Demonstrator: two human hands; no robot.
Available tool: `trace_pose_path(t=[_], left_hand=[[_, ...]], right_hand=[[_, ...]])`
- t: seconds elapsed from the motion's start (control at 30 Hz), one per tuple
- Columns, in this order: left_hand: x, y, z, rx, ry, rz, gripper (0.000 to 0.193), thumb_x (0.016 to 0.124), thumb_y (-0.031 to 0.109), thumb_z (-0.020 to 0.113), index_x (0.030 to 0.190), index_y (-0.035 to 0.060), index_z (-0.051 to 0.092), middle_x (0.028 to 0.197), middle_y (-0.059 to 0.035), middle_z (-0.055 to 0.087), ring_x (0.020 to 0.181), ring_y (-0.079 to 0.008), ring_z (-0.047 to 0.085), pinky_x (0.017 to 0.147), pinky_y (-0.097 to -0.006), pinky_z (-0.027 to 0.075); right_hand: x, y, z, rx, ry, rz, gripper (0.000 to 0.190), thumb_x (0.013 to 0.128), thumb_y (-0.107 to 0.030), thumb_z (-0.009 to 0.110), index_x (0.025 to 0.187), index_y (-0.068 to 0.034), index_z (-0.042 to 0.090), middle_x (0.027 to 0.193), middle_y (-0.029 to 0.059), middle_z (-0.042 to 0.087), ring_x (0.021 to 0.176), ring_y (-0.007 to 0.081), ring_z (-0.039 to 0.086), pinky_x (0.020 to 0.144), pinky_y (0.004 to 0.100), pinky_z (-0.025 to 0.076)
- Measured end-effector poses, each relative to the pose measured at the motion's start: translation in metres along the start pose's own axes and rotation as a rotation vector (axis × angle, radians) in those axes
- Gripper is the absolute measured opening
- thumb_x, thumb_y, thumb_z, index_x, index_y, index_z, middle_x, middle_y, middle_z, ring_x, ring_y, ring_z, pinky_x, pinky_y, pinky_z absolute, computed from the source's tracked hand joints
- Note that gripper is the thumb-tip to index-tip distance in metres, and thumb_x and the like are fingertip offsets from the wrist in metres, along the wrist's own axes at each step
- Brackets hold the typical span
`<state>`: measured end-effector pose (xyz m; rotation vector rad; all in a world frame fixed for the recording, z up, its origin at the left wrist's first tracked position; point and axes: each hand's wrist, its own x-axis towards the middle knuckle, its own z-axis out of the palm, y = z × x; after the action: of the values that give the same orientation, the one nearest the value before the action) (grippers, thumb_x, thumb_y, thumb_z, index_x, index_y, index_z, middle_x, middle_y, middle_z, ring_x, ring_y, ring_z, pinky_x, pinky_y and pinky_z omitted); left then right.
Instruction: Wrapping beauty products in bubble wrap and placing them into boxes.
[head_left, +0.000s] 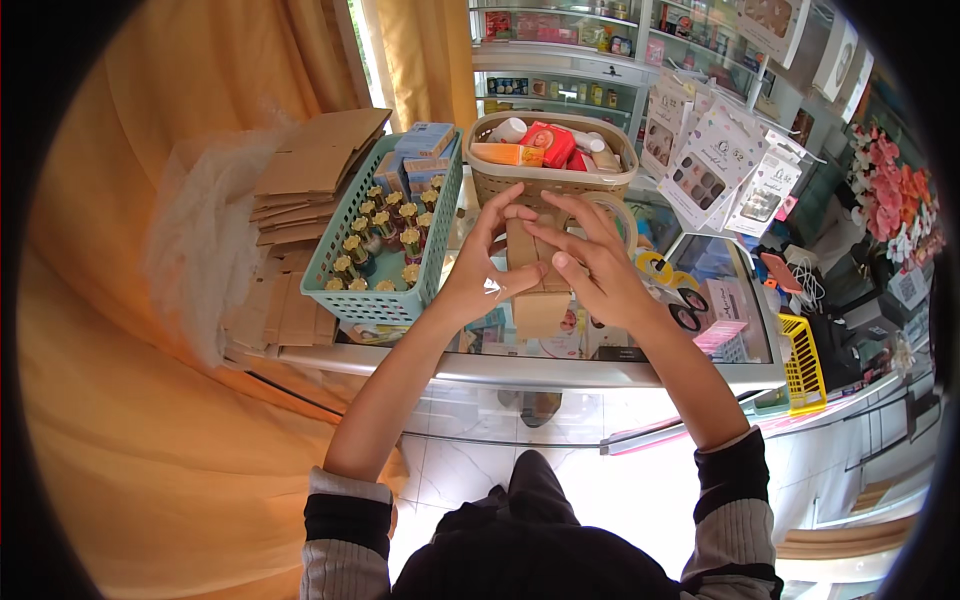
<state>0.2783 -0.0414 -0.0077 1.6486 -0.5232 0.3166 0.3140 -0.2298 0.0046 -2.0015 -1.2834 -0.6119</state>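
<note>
A small brown cardboard box (531, 255) stands on the glass counter in front of me, with a flap (541, 313) sticking out towards me. On its left side is my left hand (491, 259), its thumb laid on the cardboard and its fingers curved over the far end. My right hand (596, 259) is over the box's right side, fingers spread and bent, fingertips at the top; whether they press on it is hard to tell. Just behind, a roll of tape (626, 225) leans by a beige basket (551, 180) of boxes and bottles.
To the left are a green plastic basket (375, 304) with nail polish bottles and blue boxes, and stacked flat cardboard (319, 161). At right are yellow tape rolls (654, 268), a pink box (721, 315) and a rack of nail packs (712, 165). The counter's metal edge (540, 371) runs before me.
</note>
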Motion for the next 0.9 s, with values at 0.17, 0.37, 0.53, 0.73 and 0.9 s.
trace_pose_path(t=[0.17, 0.37, 0.53, 0.73, 0.9], left_hand=[[-0.001, 0.001, -0.002, -0.003, 0.002, 0.000, 0.087, 0.070, 0.004, 0.074, 0.144, 0.0106, 0.028, 0.122, -0.0056, 0.046, 0.114, -0.0193, 0.048, 0.101, -0.0349, 0.037], [0.000, -0.002, 0.000, -0.001, 0.001, 0.000, 0.088, 0.070, 0.006, 0.077, 0.144, 0.0106, 0.028, 0.121, -0.0057, 0.047, 0.111, -0.0194, 0.050, 0.099, -0.0353, 0.038], [-0.001, -0.002, -0.002, -0.001, 0.013, -0.015, 0.088, 0.070, 0.006, 0.077, 0.143, 0.0105, 0.028, 0.121, -0.0053, 0.047, 0.109, -0.0186, 0.050, 0.098, -0.0349, 0.039], [0.001, 0.000, 0.001, -0.013, 0.008, -0.014, 0.088, 0.070, 0.006, 0.076, 0.144, 0.0121, 0.028, 0.121, -0.0050, 0.048, 0.109, -0.0184, 0.050, 0.099, -0.0347, 0.038], [-0.003, 0.000, 0.001, 0.030, 0.088, 0.007, 0.091, 0.070, 0.010, 0.080, 0.144, 0.0117, 0.027, 0.129, -0.0112, 0.042, 0.117, -0.0241, 0.047, 0.102, -0.0380, 0.037]], right_hand=[[0.003, -0.004, -0.007, 0.121, 0.007, -0.163, 0.036, 0.094, -0.030, 0.047, 0.109, -0.006, 0.069, 0.133, 0.0135, 0.049, 0.122, 0.0334, 0.043, 0.105, 0.0457, 0.029], [0.000, 0.007, -0.005, 0.009, 0.079, -0.056, 0.026, 0.088, -0.020, 0.058, 0.105, -0.005, 0.071, 0.122, 0.0134, 0.055, 0.112, 0.0297, 0.051, 0.096, 0.0410, 0.039], [0.001, -0.001, -0.005, 0.098, 0.113, -0.099, 0.024, 0.086, -0.016, 0.061, 0.105, -0.004, 0.070, 0.115, 0.0121, 0.056, 0.105, 0.0267, 0.054, 0.087, 0.0377, 0.045], [-0.003, 0.007, 0.003, 0.119, 0.141, -0.033, 0.020, 0.086, -0.012, 0.062, 0.102, -0.001, 0.068, 0.101, 0.0111, 0.057, 0.090, 0.0214, 0.058, 0.074, 0.0298, 0.047], [0.000, -0.007, -0.001, 0.140, 0.140, 0.204, 0.017, 0.087, -0.011, 0.064, 0.099, 0.001, 0.062, 0.084, 0.0083, 0.059, 0.066, 0.0149, 0.058, 0.056, 0.0250, 0.045]])
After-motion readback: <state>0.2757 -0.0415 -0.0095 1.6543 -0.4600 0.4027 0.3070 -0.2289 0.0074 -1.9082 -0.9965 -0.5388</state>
